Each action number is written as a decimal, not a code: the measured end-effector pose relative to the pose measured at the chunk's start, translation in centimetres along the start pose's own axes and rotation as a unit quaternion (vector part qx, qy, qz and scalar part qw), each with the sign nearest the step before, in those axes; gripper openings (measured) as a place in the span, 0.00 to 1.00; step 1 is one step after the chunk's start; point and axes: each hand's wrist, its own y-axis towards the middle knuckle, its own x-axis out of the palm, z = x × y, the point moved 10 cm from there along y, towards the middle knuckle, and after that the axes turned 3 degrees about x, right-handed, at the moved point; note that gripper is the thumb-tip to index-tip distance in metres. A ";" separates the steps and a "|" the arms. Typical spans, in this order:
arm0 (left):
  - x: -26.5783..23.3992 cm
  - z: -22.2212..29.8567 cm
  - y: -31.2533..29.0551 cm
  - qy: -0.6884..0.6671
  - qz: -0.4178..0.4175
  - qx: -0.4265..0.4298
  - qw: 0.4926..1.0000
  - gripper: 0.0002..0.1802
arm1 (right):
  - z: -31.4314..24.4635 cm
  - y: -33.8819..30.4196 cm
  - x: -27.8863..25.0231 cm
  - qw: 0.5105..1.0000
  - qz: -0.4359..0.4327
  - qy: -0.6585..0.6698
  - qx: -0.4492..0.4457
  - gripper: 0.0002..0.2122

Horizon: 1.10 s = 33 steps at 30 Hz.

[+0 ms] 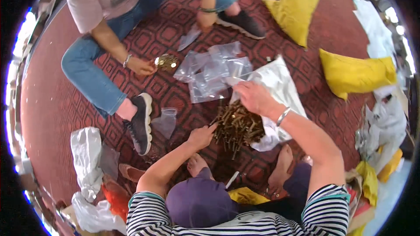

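Observation:
A heap of long, brassy bolts [238, 126] lies on the patterned red carpet between my bare feet. My left hand [203, 136] is at the heap's left edge, fingers drawn together; what they pinch is too small to make out. Above the heap, my right hand [256, 98] is closed, its fingertips gripping the corner of a clear plastic bag [234, 81]. Several more clear plastic bags [205, 72] lie spread just beyond it. A white sack [280, 85] extends beside and partly under the bolts, on the right.
Across from me a person sits, one hand [142, 66] by a pile of small round metal pieces [167, 62], the other [205, 19] holding a small clear bag [189, 38]. Yellow sacks [358, 73] lie at right. A single clear bag [165, 122] and white bags [86, 157] lie left.

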 end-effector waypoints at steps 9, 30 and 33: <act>-0.5 10.3 -9.2 -0.158 0.035 -0.043 0.986 0.20 | 12.4 -30.2 -20.3 0.931 -0.020 0.019 0.364 0.14; -13.9 40.1 1.8 0.001 0.022 0.063 0.998 0.16 | 30.2 -77.0 -14.4 0.749 0.254 0.015 0.612 0.12; -9.4 43.6 2.6 0.005 -0.091 0.101 0.991 0.16 | 31.9 -75.9 -15.5 0.748 0.253 0.004 0.614 0.13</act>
